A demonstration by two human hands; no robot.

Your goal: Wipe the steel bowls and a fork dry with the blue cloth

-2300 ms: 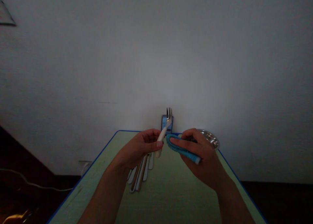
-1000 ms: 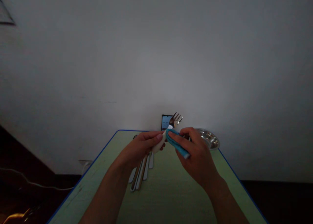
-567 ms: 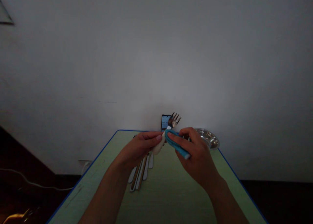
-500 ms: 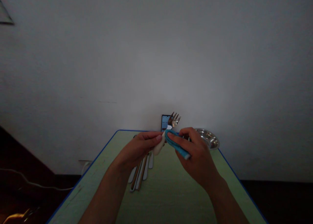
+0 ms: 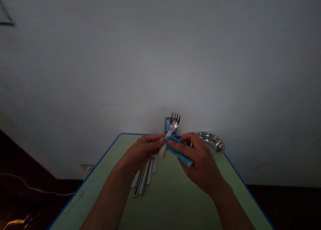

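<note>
Above the table, my left hand [image 5: 142,152] pinches the pale handle of a fork [image 5: 162,152] between thumb and fingers. The fork's metal tines point up and away from me. My right hand [image 5: 198,155] is closed on a folded blue cloth [image 5: 179,152], whose front end presses against the upper part of the handle. Under and beside my left hand lies a bunch of cutlery [image 5: 144,179], with silver and brown handles toward me; its far ends are hidden by the hand.
A shiny metal bowl [image 5: 213,143] stands at the table's back right, partly behind my right hand. A phone [image 5: 168,125] leans on the wall [image 5: 160,56] behind the fork. The light green table [image 5: 170,203] has a blue edge. A white cable [image 5: 37,188] runs at the left.
The fork has turned more upright and its tines have shifted left. The cloth and my right hand have moved slightly left and down along the handle. My left hand stays nearly in place.
</note>
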